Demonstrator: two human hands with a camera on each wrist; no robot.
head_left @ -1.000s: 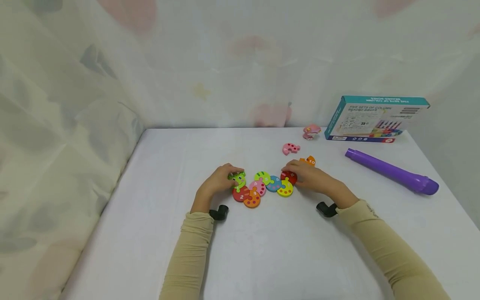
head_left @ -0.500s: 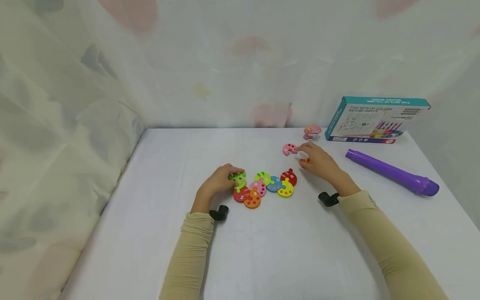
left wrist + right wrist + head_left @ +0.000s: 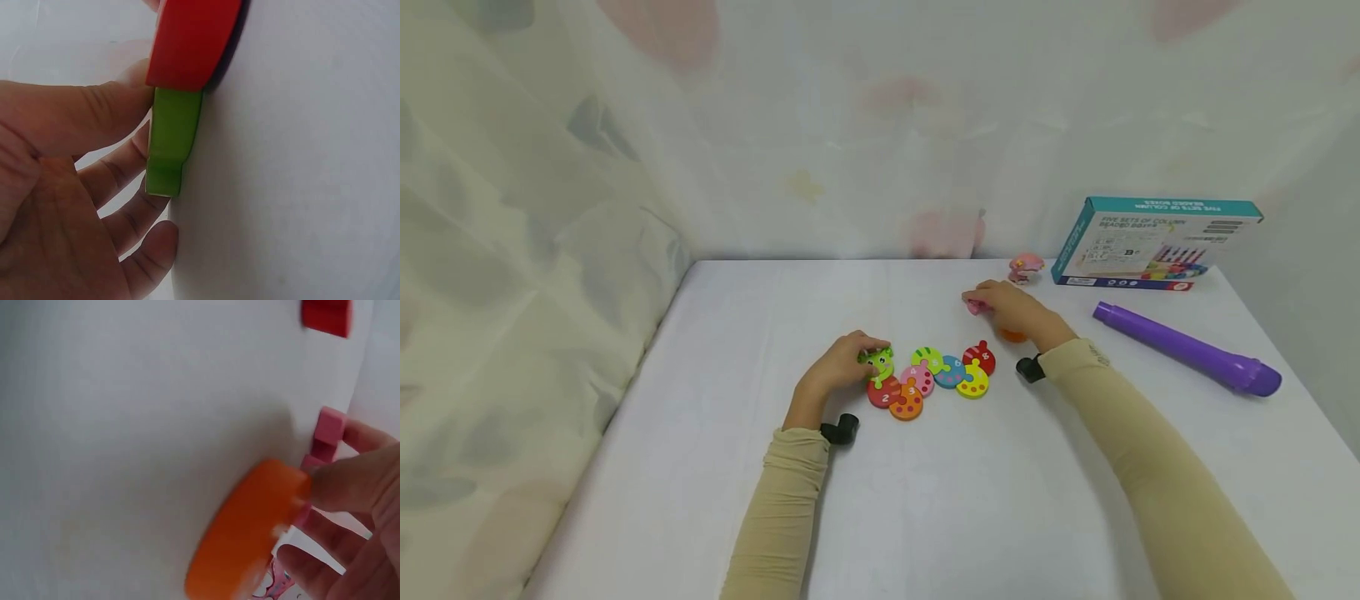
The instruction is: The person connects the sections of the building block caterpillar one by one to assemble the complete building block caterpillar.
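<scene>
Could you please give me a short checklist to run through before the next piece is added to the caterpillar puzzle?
1. Left hand steadies the green head piece: ok.
2. Right hand is on the loose pink piece: ok, though its grip is mostly hidden.
3. Red piece at the chain's open end is clear to take a neighbour: ok.
4. Orange piece lies under the right wrist and may get nudged: not ok.
5. Number on the pink piece: cannot tell.

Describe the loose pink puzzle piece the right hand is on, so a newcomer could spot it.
Start at the joined colourful caterpillar puzzle mid-table. Beyond its red tail end, the right hand covers a small pink puzzle piece. Unlike the flat orange round piece under the wrist, it is pink and peeks out at the fingertips.
</scene>
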